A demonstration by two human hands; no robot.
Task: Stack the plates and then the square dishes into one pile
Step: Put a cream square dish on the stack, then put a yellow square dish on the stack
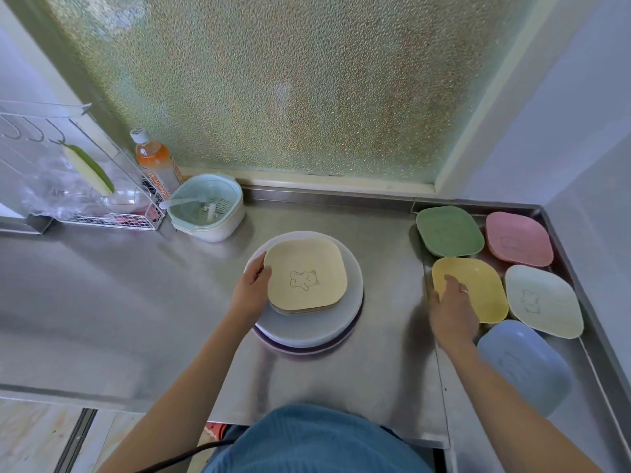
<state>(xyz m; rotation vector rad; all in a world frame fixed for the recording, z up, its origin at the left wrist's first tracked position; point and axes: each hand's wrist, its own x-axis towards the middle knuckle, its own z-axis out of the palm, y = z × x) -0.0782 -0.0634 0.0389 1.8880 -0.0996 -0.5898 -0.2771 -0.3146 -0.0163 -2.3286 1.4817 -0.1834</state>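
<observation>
A pile of round plates (307, 331) stands mid-counter, white on top and purple at the bottom. On it rest cream square dishes (305, 276), the top one showing a bear drawing. My left hand (251, 290) holds the left edge of these dishes. Five square dishes lie at the right: green (449, 230), pink (519, 238), yellow (478, 285), pale mint (543, 300) and blue (522, 363). My right hand (450, 310) lies on the near left edge of the yellow dish, fingers spread over its rim.
A steel counter (136, 285) with a raised rim at the back and right. A mint strainer bowl (206, 206), an orange drink bottle (155, 162) and a wire rack (85, 186) stand at the back left. A frosted window is behind.
</observation>
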